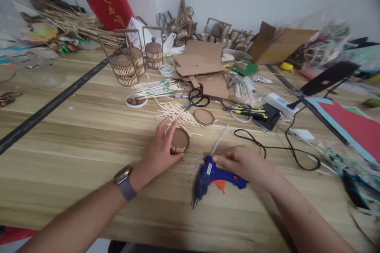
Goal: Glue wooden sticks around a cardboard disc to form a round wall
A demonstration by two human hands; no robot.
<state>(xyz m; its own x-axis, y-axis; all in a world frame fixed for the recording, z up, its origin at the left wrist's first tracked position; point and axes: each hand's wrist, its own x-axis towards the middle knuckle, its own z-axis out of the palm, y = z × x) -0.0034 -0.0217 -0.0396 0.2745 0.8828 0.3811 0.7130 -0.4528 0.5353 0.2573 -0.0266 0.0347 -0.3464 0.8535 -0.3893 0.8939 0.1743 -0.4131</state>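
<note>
My left hand (162, 148) rests on the wooden table (89, 138) with its fingers curled round the left edge of a round cardboard disc (180, 140) that has short sticks along its rim. My right hand (242, 162) lies on a blue hot glue gun (212, 178), which lies on the table with its nozzle pointing toward me and a clear glue stick (219, 140) out its back. The right hand is blurred by motion, so its grip is unclear. A pile of cut wooden sticks (178, 114) lies just beyond the disc.
A second cardboard disc (203, 117), black scissors (196, 99), a small dish (136, 101), wrapped chopsticks (157, 89) and a yellow-black screwdriver (247, 111) lie farther back. Small stick baskets (127, 65), cardboard sheets (204, 65) and a black cable (279, 146) crowd the rear and right.
</note>
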